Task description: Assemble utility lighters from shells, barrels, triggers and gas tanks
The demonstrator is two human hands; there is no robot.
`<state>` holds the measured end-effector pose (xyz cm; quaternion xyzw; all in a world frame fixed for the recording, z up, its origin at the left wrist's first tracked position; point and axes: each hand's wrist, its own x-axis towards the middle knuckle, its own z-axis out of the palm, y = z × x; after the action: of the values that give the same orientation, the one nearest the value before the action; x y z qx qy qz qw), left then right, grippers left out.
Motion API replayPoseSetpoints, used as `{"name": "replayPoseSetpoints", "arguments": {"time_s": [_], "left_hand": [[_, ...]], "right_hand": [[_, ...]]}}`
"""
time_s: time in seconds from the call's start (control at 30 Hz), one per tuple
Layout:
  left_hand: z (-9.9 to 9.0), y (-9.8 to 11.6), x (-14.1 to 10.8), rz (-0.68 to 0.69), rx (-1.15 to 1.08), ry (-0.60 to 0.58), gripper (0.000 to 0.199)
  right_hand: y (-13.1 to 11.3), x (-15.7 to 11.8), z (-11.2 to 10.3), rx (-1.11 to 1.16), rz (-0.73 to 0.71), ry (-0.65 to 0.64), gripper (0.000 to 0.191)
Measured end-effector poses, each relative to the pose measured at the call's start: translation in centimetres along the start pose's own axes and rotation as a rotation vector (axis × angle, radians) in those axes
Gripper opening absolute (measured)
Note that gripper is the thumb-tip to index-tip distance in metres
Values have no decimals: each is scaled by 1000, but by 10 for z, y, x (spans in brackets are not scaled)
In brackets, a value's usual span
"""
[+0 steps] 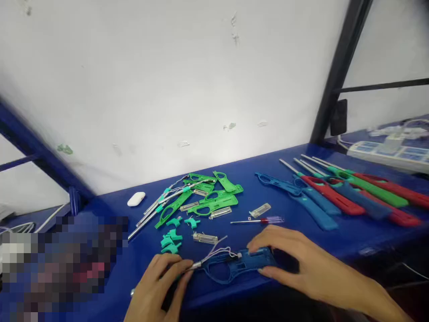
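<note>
My left hand [159,286] pinches the end of a metal lighter tube [196,266] at the front of the blue table. Thin white wires [221,250] run from that tube over a blue lighter handle half [239,266], which lies with its hollow side up. Thumb and fingers of my right hand [298,261] grip the wide end of this handle half. Just behind it rests a clear fuel tank [205,238]. Several teal triggers [172,237] lie beyond my left hand. A small screwdriver [258,221] is beyond my right hand.
Green handle halves [214,205] and wired metal tubes [156,210] are heaped toward the wall. At right lie several lighters [338,194] in red, blue and green. A white earbud case [136,199] sits at back left. Behind the right post is a power strip [389,154].
</note>
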<state>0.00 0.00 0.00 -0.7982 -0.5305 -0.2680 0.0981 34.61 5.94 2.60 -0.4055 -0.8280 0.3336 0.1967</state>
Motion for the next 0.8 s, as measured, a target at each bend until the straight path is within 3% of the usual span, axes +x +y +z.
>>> {"name": "replayPoseSetpoints", "arguments": {"time_s": [0.4,0.57,0.8], "left_hand": [[-4,8,5,58,-54,74,21],[-7,8,4,72,-42,7,24],[-12,13,11,110,1,8,30]], "right_hand": [[1,-2,0,1,-62,15,28],[2,-2,2,-1,-63,21,27],[3,-3,3,-11,-73,34,27]]}}
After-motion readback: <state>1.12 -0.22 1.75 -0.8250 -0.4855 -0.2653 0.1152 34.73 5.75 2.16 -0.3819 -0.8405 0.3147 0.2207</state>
